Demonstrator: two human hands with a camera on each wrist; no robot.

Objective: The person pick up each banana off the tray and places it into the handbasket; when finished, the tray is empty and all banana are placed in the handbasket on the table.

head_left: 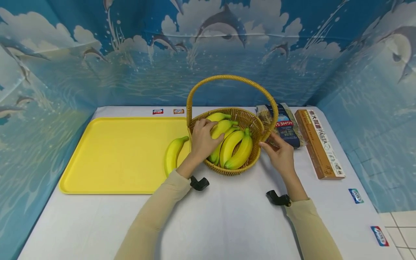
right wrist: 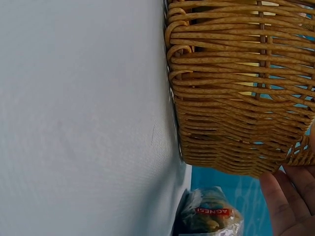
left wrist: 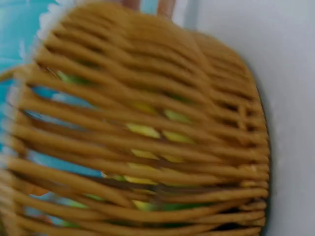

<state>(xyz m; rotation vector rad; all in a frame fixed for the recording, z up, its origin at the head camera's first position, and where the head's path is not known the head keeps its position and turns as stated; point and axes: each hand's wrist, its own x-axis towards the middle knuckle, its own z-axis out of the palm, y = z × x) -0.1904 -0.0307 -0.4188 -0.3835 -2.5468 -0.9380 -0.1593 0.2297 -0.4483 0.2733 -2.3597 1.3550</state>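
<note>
The basket (head_left: 242, 119) sits on the white surface (head_left: 227, 216) with a bunch of bananas (head_left: 235, 148) inside. The left hand (head_left: 203, 139) reaches in, fingers curled on one banana. The right hand (head_left: 281, 153) touches the basket's right side, fingers loose. Left of the basket, one more banana (head_left: 172, 153) lies on the yellow tray (head_left: 113, 155).

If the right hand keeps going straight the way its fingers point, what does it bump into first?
Most likely the wicker basket. The right hand points at its near side wall, fingertips right at the weave or just touching it. The pasta bag lies behind the hand's line.
</note>
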